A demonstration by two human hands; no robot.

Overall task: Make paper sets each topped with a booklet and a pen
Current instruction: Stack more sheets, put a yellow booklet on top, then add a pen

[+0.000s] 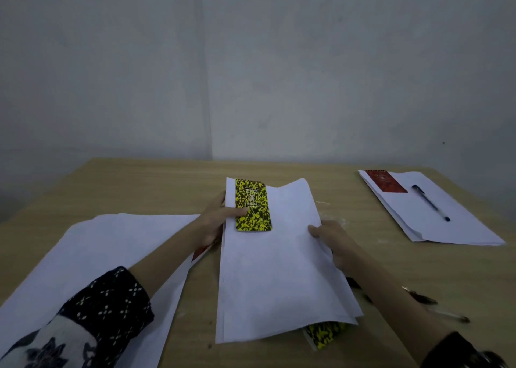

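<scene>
Mid-table, left hand (pixel 216 216) pinching yellow booklet (pixel 252 205) onto paper stack (pixel 279 278), right hand (pixel 333 242) gripping its right edge

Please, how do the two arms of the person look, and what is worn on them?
Both forearms are bare. The left sleeve is dark with small white flower-like marks, over a pale patterned part near the frame edge. The right sleeve is dark and blurred. No rings or watch are visible on the left hand or right hand.

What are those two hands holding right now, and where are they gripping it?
Both hold the middle paper stack. The left hand grips its left edge, thumb pinning the yellow booklet on top; the right hand grips its right edge.
</scene>
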